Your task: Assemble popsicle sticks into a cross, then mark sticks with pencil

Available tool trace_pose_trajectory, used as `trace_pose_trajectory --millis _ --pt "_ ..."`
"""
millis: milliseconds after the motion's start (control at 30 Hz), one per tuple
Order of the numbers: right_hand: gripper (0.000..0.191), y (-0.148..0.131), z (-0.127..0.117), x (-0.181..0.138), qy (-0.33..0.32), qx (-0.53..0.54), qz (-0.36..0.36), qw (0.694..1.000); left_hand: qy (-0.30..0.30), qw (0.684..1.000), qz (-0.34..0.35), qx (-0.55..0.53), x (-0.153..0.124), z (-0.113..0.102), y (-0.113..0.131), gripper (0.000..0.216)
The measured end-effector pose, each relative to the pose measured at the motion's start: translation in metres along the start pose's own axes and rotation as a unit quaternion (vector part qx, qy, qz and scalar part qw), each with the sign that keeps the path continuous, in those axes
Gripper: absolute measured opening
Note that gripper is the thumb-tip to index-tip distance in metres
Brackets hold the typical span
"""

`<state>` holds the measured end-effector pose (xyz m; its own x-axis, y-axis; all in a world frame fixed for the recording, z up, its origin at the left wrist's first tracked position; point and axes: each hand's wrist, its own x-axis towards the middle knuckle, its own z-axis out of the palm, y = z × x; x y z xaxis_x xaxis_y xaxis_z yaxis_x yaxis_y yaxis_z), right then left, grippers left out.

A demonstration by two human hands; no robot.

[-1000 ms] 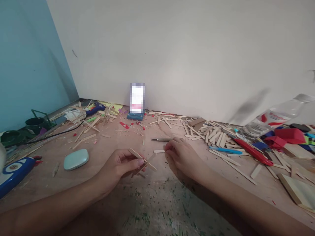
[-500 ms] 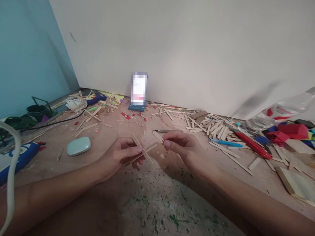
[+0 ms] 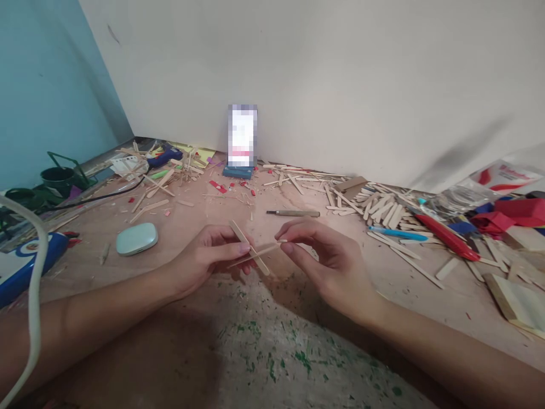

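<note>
My left hand (image 3: 204,258) pinches two thin wooden craft sticks (image 3: 251,255) that cross each other, and holds them just above the table. My right hand (image 3: 332,261) meets the right tip of the flatter stick with thumb and forefinger closed. A short pale stick piece (image 3: 283,242) barely shows between those fingertips. Both forearms reach in from the bottom edge. A small carving tool (image 3: 293,213) with a wooden handle lies on the table just beyond my hands.
A pale green case (image 3: 136,238) lies to the left, a phone on a stand (image 3: 242,136) at the wall. A heap of craft sticks (image 3: 383,210), a blue pen (image 3: 398,233) and a red cutter (image 3: 447,241) lie to the right. A white cable (image 3: 34,295) hangs at the left.
My right hand picked a short stick piece off the table, lifted it and brought it to the tip of the crossed sticks. The left hand rose slightly with the sticks.
</note>
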<state>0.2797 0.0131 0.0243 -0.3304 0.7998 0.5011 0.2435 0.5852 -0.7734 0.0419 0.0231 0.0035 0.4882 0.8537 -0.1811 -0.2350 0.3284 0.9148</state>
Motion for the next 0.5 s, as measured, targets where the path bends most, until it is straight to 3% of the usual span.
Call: trace_pose_trajectory --millis 300,400,500 --pt "0.022 0.0014 -0.0019 -0.0061 -0.022 -0.042 -0.107 0.993 -0.013 1.0 0.007 0.01 0.0005 -0.0009 -0.0044 0.032" --pt "0.023 0.0013 -0.0017 -0.0065 -0.018 -0.034 -0.102 0.994 -0.015 1.0 0.011 0.011 0.0009 -0.0003 -0.0044 0.033" --pt "0.017 0.0003 -0.0015 -0.005 0.01 -0.003 -0.052 0.999 -0.013 1.0 0.01 0.012 0.0013 0.0005 -0.0038 0.032"
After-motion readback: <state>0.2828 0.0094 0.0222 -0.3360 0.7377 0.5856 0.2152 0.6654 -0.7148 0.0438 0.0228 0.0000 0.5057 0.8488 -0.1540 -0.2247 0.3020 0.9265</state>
